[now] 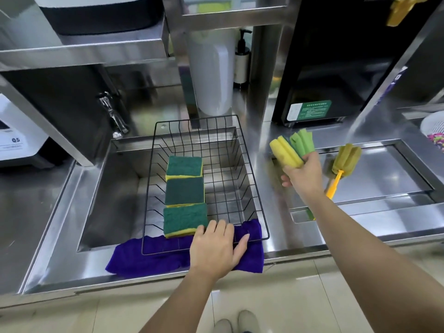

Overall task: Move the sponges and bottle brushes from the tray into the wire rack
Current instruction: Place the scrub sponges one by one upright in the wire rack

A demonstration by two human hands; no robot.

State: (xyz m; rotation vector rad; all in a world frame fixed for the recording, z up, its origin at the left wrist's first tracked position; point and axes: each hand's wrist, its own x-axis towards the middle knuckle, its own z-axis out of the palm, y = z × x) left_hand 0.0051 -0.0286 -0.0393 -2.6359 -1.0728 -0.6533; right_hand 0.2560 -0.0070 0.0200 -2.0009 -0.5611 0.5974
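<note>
We see three sponges (185, 193) lined up in the wire rack (252, 179) over the sink, left hand (216, 248) flat with fingers spread on its 6 o'clock rim and the purple cloth (144, 258). At 3 o'clock of the rack, right hand (304, 174) grips two brushes (292, 150), yellow and green heads up. Third brush (342, 162) lies in the tray (408, 164) just right of that hand.

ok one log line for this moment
right hand: holds two bottle brushes | left hand: on wire rack rim | sponges: three racked

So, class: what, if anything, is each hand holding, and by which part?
The right hand grips two bottle brushes just below their foam heads. The left hand holds nothing; it rests flat on the wire rack front edge.
</note>
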